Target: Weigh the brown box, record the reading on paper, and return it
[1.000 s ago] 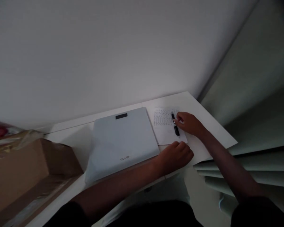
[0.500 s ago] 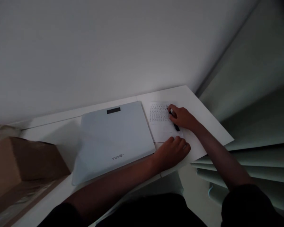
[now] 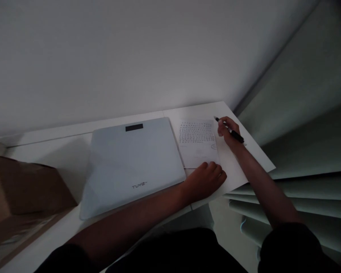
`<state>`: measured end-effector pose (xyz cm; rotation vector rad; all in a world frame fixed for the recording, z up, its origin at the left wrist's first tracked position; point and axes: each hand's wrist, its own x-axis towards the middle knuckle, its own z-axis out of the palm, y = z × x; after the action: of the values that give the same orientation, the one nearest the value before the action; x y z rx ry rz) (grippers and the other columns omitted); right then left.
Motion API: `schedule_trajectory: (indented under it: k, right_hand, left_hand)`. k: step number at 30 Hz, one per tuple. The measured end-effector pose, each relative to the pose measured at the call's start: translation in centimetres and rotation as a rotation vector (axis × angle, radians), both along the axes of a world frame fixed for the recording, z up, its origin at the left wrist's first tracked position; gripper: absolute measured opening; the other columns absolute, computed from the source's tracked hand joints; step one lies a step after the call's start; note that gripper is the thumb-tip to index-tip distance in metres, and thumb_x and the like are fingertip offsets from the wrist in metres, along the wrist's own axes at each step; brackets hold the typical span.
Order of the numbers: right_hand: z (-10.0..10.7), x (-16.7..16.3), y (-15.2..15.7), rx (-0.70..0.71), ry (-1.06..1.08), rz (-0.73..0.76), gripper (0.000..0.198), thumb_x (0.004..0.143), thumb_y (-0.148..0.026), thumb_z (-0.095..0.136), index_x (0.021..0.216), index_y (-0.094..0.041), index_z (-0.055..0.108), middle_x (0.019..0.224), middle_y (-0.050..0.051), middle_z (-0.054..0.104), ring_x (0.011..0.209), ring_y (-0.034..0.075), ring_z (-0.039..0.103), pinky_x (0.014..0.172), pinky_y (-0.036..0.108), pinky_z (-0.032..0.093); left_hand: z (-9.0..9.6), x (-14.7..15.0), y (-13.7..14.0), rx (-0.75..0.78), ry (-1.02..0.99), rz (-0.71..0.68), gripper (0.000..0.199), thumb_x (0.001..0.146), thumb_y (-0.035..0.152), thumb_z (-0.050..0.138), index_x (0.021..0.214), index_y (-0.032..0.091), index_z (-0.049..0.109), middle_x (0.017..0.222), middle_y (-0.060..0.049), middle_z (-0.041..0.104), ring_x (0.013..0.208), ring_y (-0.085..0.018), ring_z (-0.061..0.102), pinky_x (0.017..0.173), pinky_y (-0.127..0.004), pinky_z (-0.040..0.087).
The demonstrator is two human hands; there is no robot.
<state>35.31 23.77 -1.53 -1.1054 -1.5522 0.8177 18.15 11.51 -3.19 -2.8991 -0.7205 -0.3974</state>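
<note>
A small sheet of paper (image 3: 198,146) with rows of handwriting lies on a white table (image 3: 235,167), to the right of a flat white scale (image 3: 130,163). My right hand (image 3: 229,133) holds a black pen (image 3: 230,130) just right of the sheet, its tip lifted off the paper near the top right corner. My left hand (image 3: 206,181) rests as a loose fist on the table, its knuckles at the sheet's lower edge beside the scale's front right corner.
A brown cardboard box (image 3: 19,189) stands at the left end of the table. A white wall (image 3: 130,57) runs behind. Window blinds (image 3: 301,182) hang at the right, past the table's edge.
My right hand has lifted the pen from the written rows and moved it right, off the sheet. The view has shifted, so the box sits further left.
</note>
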Motion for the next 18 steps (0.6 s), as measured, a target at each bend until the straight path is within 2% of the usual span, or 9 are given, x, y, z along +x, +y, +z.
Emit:
schedule_trajectory:
  k: [2, 3, 5, 6, 8, 11, 14, 18]
  right_hand:
    - [-0.5, 0.0, -0.5, -0.031, 0.003, 0.009, 0.049, 0.096, -0.068, 0.048, 0.086, -0.020, 0.055, 0.053, -0.004, 0.039, 0.049, 0.011, 0.036, 0.051, 0.027, 0.032]
    - [-0.8, -0.1, -0.6, -0.073, 0.033, 0.032, 0.050, 0.096, -0.069, 0.044, 0.093, -0.021, 0.057, 0.052, -0.004, 0.041, 0.048, 0.012, 0.037, 0.051, 0.027, 0.032]
    - [-1.3, -0.2, -0.8, -0.164, 0.106, 0.092, 0.050, 0.091, -0.067, 0.048, 0.110, -0.021, 0.056, 0.058, -0.003, 0.052, 0.051, 0.014, 0.046, 0.051, 0.026, 0.036]
    - [-1.5, -0.3, -0.9, -0.205, 0.130, 0.115, 0.050, 0.088, -0.065, 0.051, 0.112, -0.021, 0.056, 0.062, -0.001, 0.058, 0.055, 0.015, 0.052, 0.052, 0.026, 0.039]
    - [-1.7, -0.6, -1.0, -0.260, 0.123, 0.115, 0.044, 0.084, -0.060, 0.057, 0.100, -0.019, 0.058, 0.067, 0.002, 0.063, 0.056, 0.015, 0.056, 0.052, 0.026, 0.042]
    - [-2.0, -0.9, -1.4, -0.256, -0.003, 0.051, 0.039, 0.080, -0.054, 0.068, 0.074, -0.020, 0.051, 0.057, 0.000, 0.057, 0.048, 0.013, 0.051, 0.046, 0.025, 0.040]
    - [-2.2, -1.2, -1.8, -0.225, -0.135, 0.007, 0.044, 0.078, -0.052, 0.075, 0.069, -0.021, 0.045, 0.051, -0.002, 0.051, 0.042, 0.011, 0.045, 0.041, 0.024, 0.035]
    - [-2.1, -1.4, -1.9, -0.233, -0.218, 0.028, 0.039, 0.087, -0.051, 0.065, 0.072, -0.021, 0.045, 0.049, -0.002, 0.052, 0.040, 0.011, 0.045, 0.039, 0.023, 0.033]
  left_hand:
    - [-0.1, 0.0, 0.0, -0.004, -0.001, -0.005, 0.017, 0.100, 0.012, 0.040, 0.104, 0.013, 0.056, 0.099, -0.009, 0.059, 0.086, -0.024, 0.054, 0.066, -0.037, 0.039]
    - [-0.1, 0.0, 0.0, -0.006, 0.000, -0.007, 0.017, 0.100, 0.012, 0.040, 0.104, 0.013, 0.056, 0.099, -0.009, 0.059, 0.086, -0.024, 0.054, 0.066, -0.037, 0.039]
    - [-0.2, -0.1, 0.1, -0.003, -0.007, -0.008, 0.017, 0.100, 0.012, 0.040, 0.103, 0.013, 0.056, 0.099, -0.010, 0.059, 0.086, -0.024, 0.054, 0.066, -0.037, 0.039]
    - [-0.3, -0.1, 0.1, 0.003, -0.014, -0.008, 0.017, 0.100, 0.012, 0.039, 0.103, 0.013, 0.056, 0.099, -0.010, 0.059, 0.086, -0.024, 0.054, 0.065, -0.037, 0.039]
    - [-0.3, -0.1, 0.1, 0.014, -0.032, -0.005, 0.017, 0.099, 0.012, 0.039, 0.100, 0.013, 0.056, 0.098, -0.010, 0.059, 0.085, -0.024, 0.054, 0.065, -0.037, 0.039]
    - [-0.4, 0.0, 0.1, 0.024, -0.049, -0.004, 0.016, 0.099, 0.012, 0.039, 0.098, 0.014, 0.055, 0.095, -0.009, 0.058, 0.084, -0.024, 0.054, 0.066, -0.037, 0.039]
    - [-0.4, 0.0, 0.2, 0.030, -0.058, -0.010, 0.014, 0.099, 0.013, 0.041, 0.097, 0.014, 0.055, 0.093, -0.009, 0.057, 0.083, -0.023, 0.054, 0.066, -0.036, 0.039]
    - [-0.4, 0.0, 0.1, 0.024, -0.055, -0.003, 0.015, 0.098, 0.011, 0.040, 0.097, 0.014, 0.055, 0.094, -0.009, 0.059, 0.082, -0.023, 0.055, 0.064, -0.036, 0.040]
